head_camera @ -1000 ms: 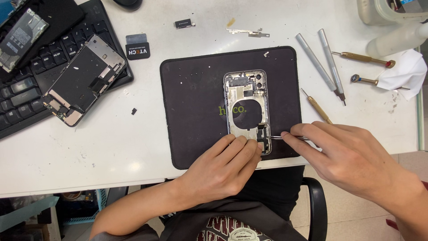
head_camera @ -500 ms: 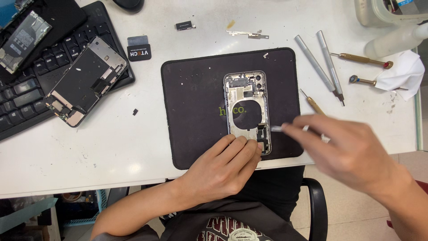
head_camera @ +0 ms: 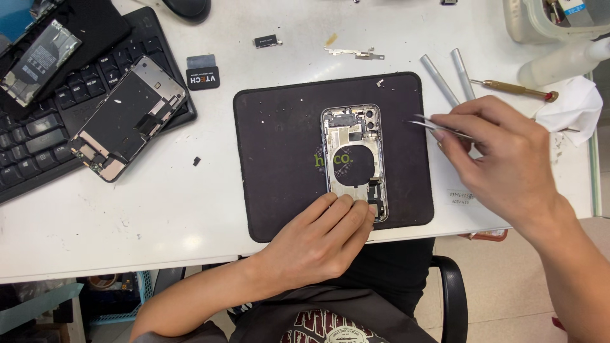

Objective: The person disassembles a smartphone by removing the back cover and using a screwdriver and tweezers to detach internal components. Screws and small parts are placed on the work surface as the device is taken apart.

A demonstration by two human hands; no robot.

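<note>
Open phone frame (head_camera: 353,162) lies upright at the centre of the black mat (head_camera: 279,159). Your left hand (head_camera: 321,238) rests flat on its lower end; your right hand (head_camera: 505,159) pinches tweezers (head_camera: 438,127) above the mat's right edge. A small black rectangular tag (head_camera: 203,77) with white lettering lies on the bench (head_camera: 159,203), left.

White worktable (head_camera: 127,216), black office chair (head_camera: 452,292), pale beige floor (head_camera: 508,298) below.

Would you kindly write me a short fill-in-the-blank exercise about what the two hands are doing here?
1. The right hand holds a pair of ____.
2. The left hand rests on the lower end of the opened ____.
3. The phone housing lies on a ____ mat.

Missing words: tweezers; phone housing; black
</note>
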